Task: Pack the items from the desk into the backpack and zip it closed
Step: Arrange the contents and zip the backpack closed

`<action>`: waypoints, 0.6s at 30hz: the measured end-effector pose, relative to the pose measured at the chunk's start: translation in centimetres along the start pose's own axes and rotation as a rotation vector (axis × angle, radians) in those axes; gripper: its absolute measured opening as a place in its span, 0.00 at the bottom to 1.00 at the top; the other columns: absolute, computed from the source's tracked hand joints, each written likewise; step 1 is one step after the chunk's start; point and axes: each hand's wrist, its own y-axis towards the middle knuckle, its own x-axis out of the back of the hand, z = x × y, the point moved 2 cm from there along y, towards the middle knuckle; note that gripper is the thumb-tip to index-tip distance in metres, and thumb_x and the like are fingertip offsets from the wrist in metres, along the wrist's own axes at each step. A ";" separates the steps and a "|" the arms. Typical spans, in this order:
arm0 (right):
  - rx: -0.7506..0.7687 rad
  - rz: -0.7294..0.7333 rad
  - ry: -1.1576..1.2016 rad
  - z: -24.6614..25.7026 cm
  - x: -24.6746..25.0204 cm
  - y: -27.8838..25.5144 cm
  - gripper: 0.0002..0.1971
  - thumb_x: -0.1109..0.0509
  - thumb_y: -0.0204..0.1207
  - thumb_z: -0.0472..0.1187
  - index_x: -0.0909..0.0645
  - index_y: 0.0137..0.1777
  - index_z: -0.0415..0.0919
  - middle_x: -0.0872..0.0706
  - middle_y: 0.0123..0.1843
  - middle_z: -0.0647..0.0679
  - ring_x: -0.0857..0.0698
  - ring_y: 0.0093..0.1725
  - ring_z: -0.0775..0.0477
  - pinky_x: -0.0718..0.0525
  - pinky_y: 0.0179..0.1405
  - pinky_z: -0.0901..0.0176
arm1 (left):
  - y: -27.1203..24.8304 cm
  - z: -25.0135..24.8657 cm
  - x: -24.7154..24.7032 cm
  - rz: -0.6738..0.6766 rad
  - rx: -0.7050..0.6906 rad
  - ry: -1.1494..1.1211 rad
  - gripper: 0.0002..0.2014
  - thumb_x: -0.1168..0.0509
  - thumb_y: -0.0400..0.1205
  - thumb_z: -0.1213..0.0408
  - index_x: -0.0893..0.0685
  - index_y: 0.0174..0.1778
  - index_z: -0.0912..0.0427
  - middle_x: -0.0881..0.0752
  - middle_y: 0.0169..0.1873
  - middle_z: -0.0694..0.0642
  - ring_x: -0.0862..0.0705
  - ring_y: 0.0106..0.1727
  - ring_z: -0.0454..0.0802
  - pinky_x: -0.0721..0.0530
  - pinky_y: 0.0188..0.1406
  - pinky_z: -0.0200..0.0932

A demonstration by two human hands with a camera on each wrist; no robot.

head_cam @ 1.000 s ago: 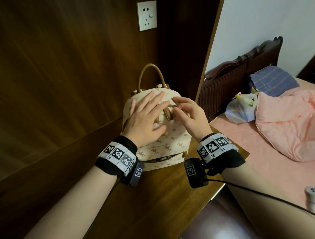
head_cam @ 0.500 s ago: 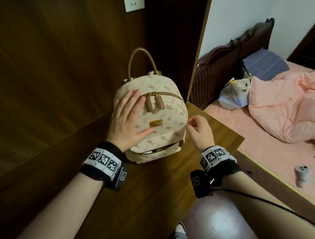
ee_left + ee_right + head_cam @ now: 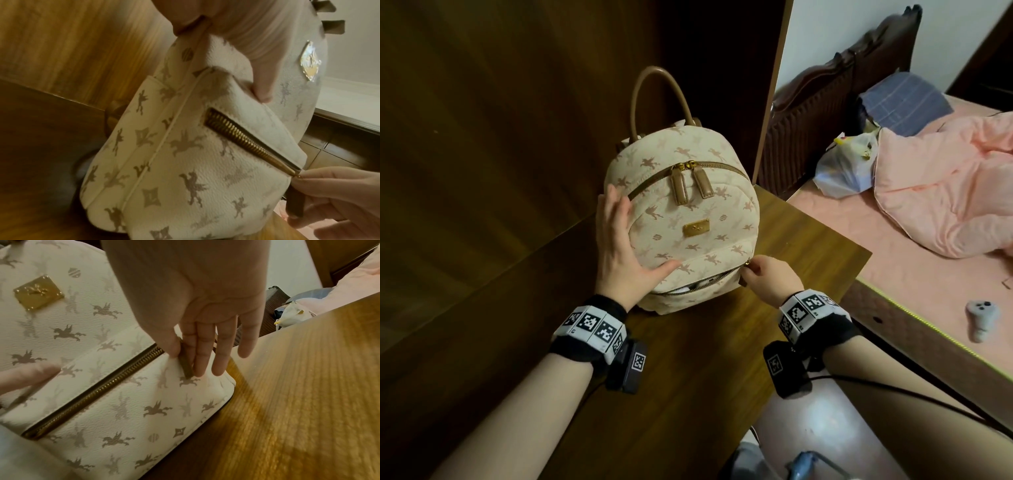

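Note:
A cream backpack [image 3: 688, 219] with a horse print stands upright on the wooden desk [image 3: 705, 359]. Its top zipper is closed, with two brown pulls [image 3: 691, 185] hanging side by side. My left hand [image 3: 619, 240] lies flat against the bag's left side, thumb [image 3: 259, 84] pressing the front panel. My right hand [image 3: 751, 270] pinches the brown zipper pull [image 3: 186, 365] at the right end of the front pocket zipper [image 3: 92, 392]. In the head view that pocket zipper [image 3: 702, 282] gapes slightly and something white shows inside.
Dark wooden panels rise behind and left of the desk. The desk's right edge [image 3: 859, 263] borders a bed with a pink quilt [image 3: 945, 192], a plastic bag [image 3: 846, 168] and a grey controller [image 3: 981, 318].
My right hand left the top zipper pulls and came down to the front pocket's zipper pull. My left hand slid from the bag's top front to its left side.

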 end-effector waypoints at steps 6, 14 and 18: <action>0.057 -0.021 -0.048 0.2 -0.6 -0.3 0.12 0.42 0.81 0.44 0.20 0.42 0.41 0.12 0.41 0.45 0.15 0.39 0.44 0.19 0.36 0.56 | -0.1 0.1 -0.5 0.029 0.002 -0.056 0.54 0.20 0.63 0.55 0.49 0.78 0.57 0.54 0.81 0.60 0.54 0.82 0.66 0.42 0.76 0.71; 0.255 0.002 -0.192 2.5 -3.1 -2.5 0.13 0.41 0.82 0.47 0.19 0.43 0.41 0.12 0.38 0.46 0.15 0.36 0.46 0.17 0.36 0.56 | -0.1 0.4 -0.3 0.104 0.013 -0.098 0.52 0.24 0.66 0.57 0.53 0.78 0.50 0.58 0.80 0.49 0.63 0.82 0.53 0.48 0.78 0.71; 0.352 0.013 -0.215 4.6 -5.2 -3.2 0.14 0.41 0.82 0.48 0.19 0.44 0.40 0.11 0.41 0.45 0.14 0.40 0.44 0.15 0.42 0.50 | 0.0 0.8 0.1 0.212 0.013 -0.071 0.51 0.27 0.70 0.57 0.59 0.78 0.48 0.62 0.80 0.53 0.66 0.81 0.56 0.52 0.79 0.70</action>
